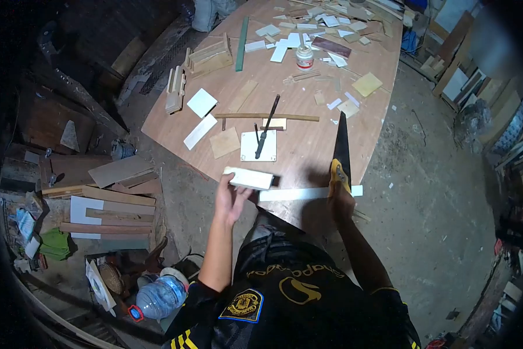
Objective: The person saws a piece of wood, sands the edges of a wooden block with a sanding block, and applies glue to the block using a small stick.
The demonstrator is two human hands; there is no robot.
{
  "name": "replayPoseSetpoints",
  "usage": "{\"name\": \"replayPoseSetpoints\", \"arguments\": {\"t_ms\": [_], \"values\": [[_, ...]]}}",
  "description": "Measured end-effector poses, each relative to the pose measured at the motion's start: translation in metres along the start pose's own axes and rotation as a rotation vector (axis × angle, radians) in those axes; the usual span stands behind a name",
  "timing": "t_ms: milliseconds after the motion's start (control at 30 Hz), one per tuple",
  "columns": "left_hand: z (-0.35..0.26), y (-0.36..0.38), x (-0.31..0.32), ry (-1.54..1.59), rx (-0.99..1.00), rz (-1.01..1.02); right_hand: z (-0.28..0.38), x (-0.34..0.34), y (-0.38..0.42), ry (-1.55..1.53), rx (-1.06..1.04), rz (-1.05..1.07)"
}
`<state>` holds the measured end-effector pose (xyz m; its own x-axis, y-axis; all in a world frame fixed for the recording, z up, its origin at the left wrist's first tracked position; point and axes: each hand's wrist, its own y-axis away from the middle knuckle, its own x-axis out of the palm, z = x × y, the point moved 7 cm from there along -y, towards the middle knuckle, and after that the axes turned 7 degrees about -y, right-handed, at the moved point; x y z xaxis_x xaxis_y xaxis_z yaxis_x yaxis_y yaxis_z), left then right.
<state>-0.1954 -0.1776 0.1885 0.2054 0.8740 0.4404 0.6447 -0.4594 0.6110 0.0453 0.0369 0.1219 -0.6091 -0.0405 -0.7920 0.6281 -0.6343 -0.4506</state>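
Observation:
My left hand [231, 200] holds a short white block [250, 178] at its left end, above the table's near edge. My right hand [341, 205] is closed round the yellow handle of a handsaw [343, 142], whose dark blade points away from me. Under the saw handle a long white strip [296, 194] lies along the near edge of the table. Beyond the block, a white square plate [259, 146] lies on the table with a dark pointed tool [263, 139] across it. Behind that is a long thin brown strip [290, 117].
On the wooden table [180, 136] are a glue jar [304, 60], wooden box pieces [212, 57], a green strip [242, 43] and many scattered offcuts. A large water bottle [161, 295] and stacked boards [113, 215] are on the floor at left.

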Motion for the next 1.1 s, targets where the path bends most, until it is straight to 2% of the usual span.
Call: {"name": "replayPoseSetpoints", "arguments": {"t_ms": [67,167,200,267,367,400,467,500,533,567,600,667,700,733,767,800,833,867,900,933,967,1000,1033,1067,1100], "values": [[-0.011,-0.017,-0.042,-0.096,0.051,-0.105,-0.004,0.025,0.0,0.027,0.076,0.068],[-0.018,-0.04,-0.092,-0.129,0.019,-0.128,-0.01,0.049,-0.004,-0.42,0.365,0.091],[-0.019,-0.052,-0.105,-0.117,-0.004,-0.114,-0.003,0.055,-0.013,-0.406,0.372,0.09],[-0.024,-0.07,-0.125,-0.124,-0.074,-0.132,0.006,0.086,-0.026,0.012,0.372,0.423],[-0.038,-0.098,-0.121,-0.298,-0.122,-0.046,0.011,0.133,-0.036,0.163,0.395,0.544],[-0.044,-0.104,-0.115,-0.407,-0.134,0.058,0.015,0.145,-0.038,0.184,0.386,0.567],[-0.046,-0.122,-0.108,-0.249,-0.132,0.141,0.022,0.162,-0.05,0.209,0.41,0.653],[-0.058,-0.132,-0.102,-0.85,0.453,0.56,0.024,0.169,-0.055,0.23,0.438,0.677],[-0.064,-0.135,-0.099,-0.839,0.448,0.558,0.025,0.176,-0.06,0.252,0.463,0.703],[-0.061,-0.146,-0.104,-0.665,0.097,0.394,0.035,0.174,-0.07,0.307,0.55,0.766],[-0.056,-0.148,-0.11,-0.478,-0.241,0.227,0.048,0.168,-0.088,0.313,0.543,0.766],[-0.071,-0.152,-0.112,-0.454,-0.214,0.276,0.089,0.155,-0.113,0.255,0.544,1.096],[-0.078,-0.156,-0.115,-0.592,-0.115,0.33,0.102,0.152,-0.124,0.106,0.463,1.066],[-0.082,-0.16,-0.118,-0.732,-0.019,0.383,0.149,0.119,-0.162,-0.224,0.481,0.949],[-0.082,-0.167,-0.124,-0.733,-0.033,0.38,0.193,0.095,-0.188,-0.597,0.526,0.901],[-0.076,-0.179,-0.13,-0.573,-0.169,0.345,0.243,0.067,-0.217,-0.793,0.315,0.891],[-0.067,-0.19,-0.137,-0.414,-0.3,0.31,0.275,0.041,-0.229,-0.951,0.204,0.923],[-0.051,-0.21,-0.156,-0.417,-0.308,0.314,0.314,0.012,-0.235,-1.334,0.215,0.957],[-0.046,-0.232,-0.173,-0.642,-0.026,0.409,0.338,-0.008,-0.239,-1.596,-0.109,0.984],[-0.044,-0.238,-0.178,-0.857,0.262,0.503,0.382,-0.03,-0.263,-1.997,-0.222,1.165],[-0.059,-0.23,-0.154,-0.857,0.248,0.514,0.389,-0.041,-0.256,-2.041,-0.262,1.111],[-0.084,-0.214,-0.119,-0.591,-0.018,0.415,0.4,-0.038,-0.263,-2.041,-0.243,1.1],[-0.091,-0.203,-0.103,-0.323,-0.275,0.302,0.415,-0.038,-0.274,-2.229,-0.242,1.097],[-0.087,-0.21,-0.107,-0.327,-0.275,0.303,0.423,-0.04,-0.285,-2.416,-0.261,1.092],[-0.083,-0.218,-0.113,-0.24,-0.225,0.353,0.426,-0.039,-0.29,-2.423,-0.271,1.097]]}}
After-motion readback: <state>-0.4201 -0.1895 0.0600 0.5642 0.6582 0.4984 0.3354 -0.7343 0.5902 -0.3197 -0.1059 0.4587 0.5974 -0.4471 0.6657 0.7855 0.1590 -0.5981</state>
